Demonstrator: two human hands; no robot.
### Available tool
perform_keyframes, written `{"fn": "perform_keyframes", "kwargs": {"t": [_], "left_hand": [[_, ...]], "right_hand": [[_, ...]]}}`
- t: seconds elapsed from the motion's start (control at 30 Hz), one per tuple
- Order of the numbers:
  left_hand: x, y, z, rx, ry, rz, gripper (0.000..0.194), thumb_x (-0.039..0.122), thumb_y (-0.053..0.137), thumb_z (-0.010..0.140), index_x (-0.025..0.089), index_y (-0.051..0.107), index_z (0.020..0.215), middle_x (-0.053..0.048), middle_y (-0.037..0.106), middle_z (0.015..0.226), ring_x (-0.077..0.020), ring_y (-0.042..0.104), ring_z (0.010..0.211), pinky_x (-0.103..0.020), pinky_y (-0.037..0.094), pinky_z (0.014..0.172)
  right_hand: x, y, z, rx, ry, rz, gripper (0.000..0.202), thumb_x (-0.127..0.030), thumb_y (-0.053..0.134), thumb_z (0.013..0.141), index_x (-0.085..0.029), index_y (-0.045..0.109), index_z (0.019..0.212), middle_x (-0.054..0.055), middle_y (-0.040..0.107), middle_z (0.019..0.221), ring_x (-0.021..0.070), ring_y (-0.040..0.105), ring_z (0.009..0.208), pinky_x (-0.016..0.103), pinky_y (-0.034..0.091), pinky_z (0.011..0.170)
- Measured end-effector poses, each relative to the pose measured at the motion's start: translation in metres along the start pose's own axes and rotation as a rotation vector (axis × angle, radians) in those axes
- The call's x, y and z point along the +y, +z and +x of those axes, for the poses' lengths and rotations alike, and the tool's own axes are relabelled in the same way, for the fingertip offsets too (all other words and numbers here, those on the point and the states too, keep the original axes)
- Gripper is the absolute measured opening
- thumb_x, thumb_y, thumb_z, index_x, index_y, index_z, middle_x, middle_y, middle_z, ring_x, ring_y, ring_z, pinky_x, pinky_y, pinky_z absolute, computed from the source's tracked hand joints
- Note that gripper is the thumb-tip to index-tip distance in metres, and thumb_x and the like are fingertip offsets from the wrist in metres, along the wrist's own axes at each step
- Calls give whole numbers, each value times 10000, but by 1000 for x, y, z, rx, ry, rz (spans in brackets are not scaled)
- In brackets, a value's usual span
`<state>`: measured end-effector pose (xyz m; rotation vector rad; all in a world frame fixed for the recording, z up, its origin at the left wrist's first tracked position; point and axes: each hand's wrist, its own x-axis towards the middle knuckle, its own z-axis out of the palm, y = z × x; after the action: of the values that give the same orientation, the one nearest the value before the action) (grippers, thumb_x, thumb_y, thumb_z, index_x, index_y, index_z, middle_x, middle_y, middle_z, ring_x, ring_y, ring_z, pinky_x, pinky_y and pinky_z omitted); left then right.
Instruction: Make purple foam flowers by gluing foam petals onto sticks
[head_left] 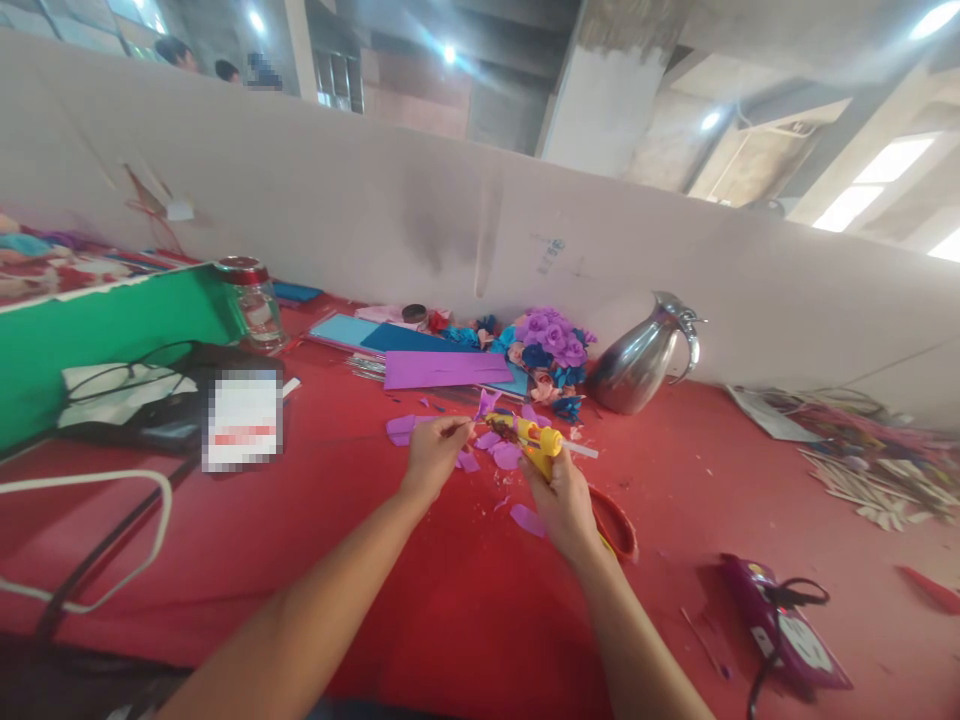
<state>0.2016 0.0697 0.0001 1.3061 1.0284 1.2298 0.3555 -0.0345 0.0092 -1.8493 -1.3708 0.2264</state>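
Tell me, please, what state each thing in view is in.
Glue gun, stick partly inserted
Left hand, fingertips pinched
Right hand, closed on the glue gun
Purple petals, loose, scattered
Purple sheet, flat
Purple roses, bunched
Jar, lid on
Metal jug, standing
Green panel, upright

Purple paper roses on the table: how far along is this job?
Looks done: the purple paper roses bunched at the back. In hand: a yellow glue gun in the right hand; the left hand pinches something thin, unclear. Apparently left: loose purple paper petals and a flat purple paper sheet. Total needed: can't tell.
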Motion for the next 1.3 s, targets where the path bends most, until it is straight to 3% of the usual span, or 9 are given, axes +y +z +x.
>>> {"fn": "perform_keyframes", "kwargs": {"t": [0.6, 0.87, 1.0, 1.1, 1.2, 1.3], "left_hand": [[8, 0, -3, -2, -20, -10, 140, 294, 642, 663, 185, 727, 637, -6, 632, 496, -154, 563, 505, -237, 365, 498], [8, 1, -2, 13, -70, -128, 156, 327, 696, 619, 173, 720, 625, -10, 644, 541, -123, 537, 487, -228, 363, 486], [7, 0, 0, 7, -113, -206, 178, 340, 737, 603, 165, 713, 627, -7, 635, 558, -99, 517, 483, -214, 336, 466], [7, -1, 1, 1, -168, -269, 222, 350, 774, 573, 158, 710, 664, -12, 648, 581, -93, 517, 482, -204, 311, 447], [11, -1, 0, -20, -226, -319, 274, 359, 801, 544, 151, 704, 694, -20, 666, 609, -87, 525, 487, -194, 310, 446], [16, 0, -3, -43, -267, -370, 309, 357, 820, 524, 146, 702, 718, -23, 675, 638, -78, 538, 497, -188, 337, 461]], "right_hand": [[-2, -4, 0, 10, 6, -52, 379, -514, 455, 858, -206, 567, 1049, 63, 694, 753, 241, 644, 676, 297, 421, 599], [-4, -5, -1, 15, 10, 8, 336, -511, 491, 835, -220, 568, 984, 38, 670, 726, 213, 607, 627, 282, 403, 576], [-3, -12, 3, -2, 35, 183, 354, -512, 530, 812, -209, 570, 990, 3, 620, 672, 170, 538, 561, 259, 375, 520], [13, -29, 16, 69, 139, 335, 378, -550, 574, 761, -190, 572, 875, -18, 573, 601, 139, 487, 505, 248, 365, 481], [46, -53, 33, 95, 317, 364, 372, -537, 620, 691, -180, 558, 774, 4, 604, 592, 132, 498, 471, 251, 388, 465], [80, -78, 44, 71, 531, 141, 329, -486, 547, 756, -169, 596, 834, 54, 664, 645, 168, 582, 512, 278, 449, 505]]}}
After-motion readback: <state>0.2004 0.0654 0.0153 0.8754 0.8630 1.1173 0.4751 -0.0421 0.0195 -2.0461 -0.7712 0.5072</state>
